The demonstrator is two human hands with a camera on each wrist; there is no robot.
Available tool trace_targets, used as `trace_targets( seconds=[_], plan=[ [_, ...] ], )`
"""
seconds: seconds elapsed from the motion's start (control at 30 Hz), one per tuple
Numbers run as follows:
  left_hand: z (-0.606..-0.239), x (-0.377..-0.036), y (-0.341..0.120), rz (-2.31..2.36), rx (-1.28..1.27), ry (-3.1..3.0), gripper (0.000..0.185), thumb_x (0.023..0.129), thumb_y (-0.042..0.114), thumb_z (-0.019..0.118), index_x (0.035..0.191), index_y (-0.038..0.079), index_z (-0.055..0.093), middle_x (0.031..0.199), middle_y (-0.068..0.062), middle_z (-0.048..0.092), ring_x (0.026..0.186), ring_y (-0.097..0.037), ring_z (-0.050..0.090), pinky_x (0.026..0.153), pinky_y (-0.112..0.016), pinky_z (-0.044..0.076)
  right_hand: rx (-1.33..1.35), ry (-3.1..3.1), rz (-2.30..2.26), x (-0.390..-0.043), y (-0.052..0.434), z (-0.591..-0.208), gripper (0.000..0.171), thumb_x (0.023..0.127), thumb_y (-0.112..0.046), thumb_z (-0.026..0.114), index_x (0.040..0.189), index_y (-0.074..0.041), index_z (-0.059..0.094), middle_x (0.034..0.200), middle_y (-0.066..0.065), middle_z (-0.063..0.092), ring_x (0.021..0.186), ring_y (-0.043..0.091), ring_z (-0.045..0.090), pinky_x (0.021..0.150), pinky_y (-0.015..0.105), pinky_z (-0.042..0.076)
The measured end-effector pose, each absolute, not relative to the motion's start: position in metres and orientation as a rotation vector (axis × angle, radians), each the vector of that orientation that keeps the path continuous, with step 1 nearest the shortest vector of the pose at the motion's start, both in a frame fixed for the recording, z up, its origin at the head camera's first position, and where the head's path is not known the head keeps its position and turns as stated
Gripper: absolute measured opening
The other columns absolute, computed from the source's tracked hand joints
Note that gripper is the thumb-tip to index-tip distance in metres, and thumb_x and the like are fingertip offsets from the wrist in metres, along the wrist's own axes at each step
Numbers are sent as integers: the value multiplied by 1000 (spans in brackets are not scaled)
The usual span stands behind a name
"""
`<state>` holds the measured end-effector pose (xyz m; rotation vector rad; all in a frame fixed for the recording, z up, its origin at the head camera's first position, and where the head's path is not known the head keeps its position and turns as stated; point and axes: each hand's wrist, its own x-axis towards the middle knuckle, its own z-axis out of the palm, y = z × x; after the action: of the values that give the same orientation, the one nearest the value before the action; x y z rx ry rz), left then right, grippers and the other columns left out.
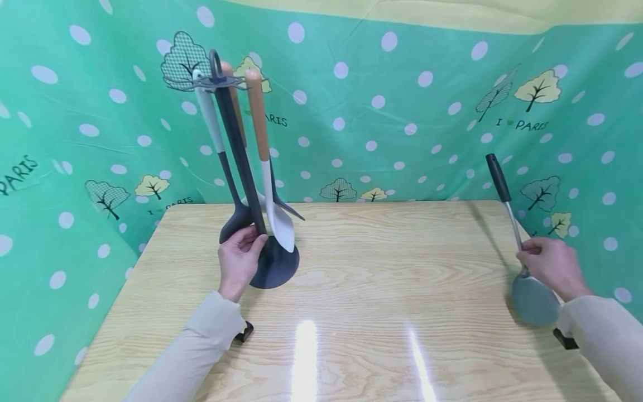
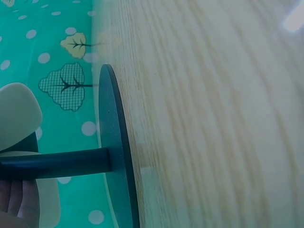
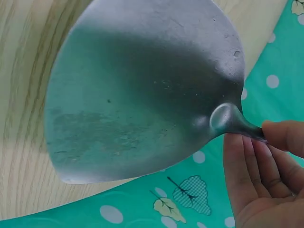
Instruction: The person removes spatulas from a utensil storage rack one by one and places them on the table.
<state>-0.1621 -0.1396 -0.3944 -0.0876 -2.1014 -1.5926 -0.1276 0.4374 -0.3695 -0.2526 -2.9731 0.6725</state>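
A dark grey utensil stand (image 1: 273,262) with a round base stands on the wooden table (image 1: 382,268); several utensils hang from its top ring, among them a white spatula with an orange handle (image 1: 268,178). My left hand (image 1: 241,254) grips the stand's central post (image 2: 57,163) just above the base (image 2: 116,156). My right hand (image 1: 550,262) holds a metal spatula (image 1: 532,298) by the thin shaft near its blade, the black handle (image 1: 498,177) pointing up. The right wrist view shows the grey blade (image 3: 142,90) close up, with my fingers (image 3: 256,166) around the neck.
A green polka-dot cloth with tree prints (image 1: 402,111) hangs behind and at both sides of the table. The metal spatula is at the table's right edge. Small black clips (image 1: 244,332) sit by each sleeve.
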Motion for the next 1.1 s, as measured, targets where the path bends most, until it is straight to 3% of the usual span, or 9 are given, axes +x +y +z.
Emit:
trace_targets(
  seconds=[0.57, 1.1],
  plan=[
    [-396, -164, -140, -1625, -73, -2086, 21, 84, -2, 71, 103, -10, 68, 95, -23, 69, 84, -27, 66, 76, -17, 53, -267, -3141, 663, -129, 456, -373, 29, 87, -12, 60, 103, 13, 62, 82, 16, 67, 68, 24, 58, 53, 30, 45],
    [-393, -162, -140, -1616, -82, -2078, 20, 83, -3, 71, 102, -10, 68, 94, -24, 68, 82, -24, 66, 75, -17, 54, -291, -3287, 614, -130, 468, -378, 26, 85, -11, 59, 98, 11, 64, 76, 10, 62, 71, 27, 52, 53, 31, 41]
  ],
)
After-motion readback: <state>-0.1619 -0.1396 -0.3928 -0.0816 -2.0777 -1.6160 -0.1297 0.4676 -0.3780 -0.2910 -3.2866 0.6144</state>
